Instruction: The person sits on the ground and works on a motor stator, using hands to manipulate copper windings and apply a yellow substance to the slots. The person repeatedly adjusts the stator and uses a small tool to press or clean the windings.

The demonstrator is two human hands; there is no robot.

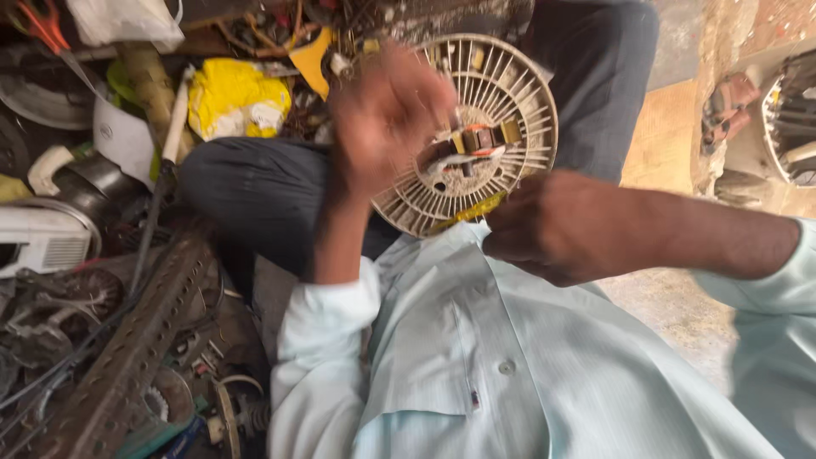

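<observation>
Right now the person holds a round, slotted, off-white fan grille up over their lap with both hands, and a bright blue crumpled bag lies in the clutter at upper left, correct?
Not quite: the crumpled bag is yellow, not blue, as the head view shows. The rest stands: the left hand and right hand hold the round, slotted, off-white fan grille over the lap.

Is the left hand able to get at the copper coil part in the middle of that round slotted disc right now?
Probably yes: the left hand is blurred but already over the round slotted disc, beside the coil part, with nothing between them.
</observation>
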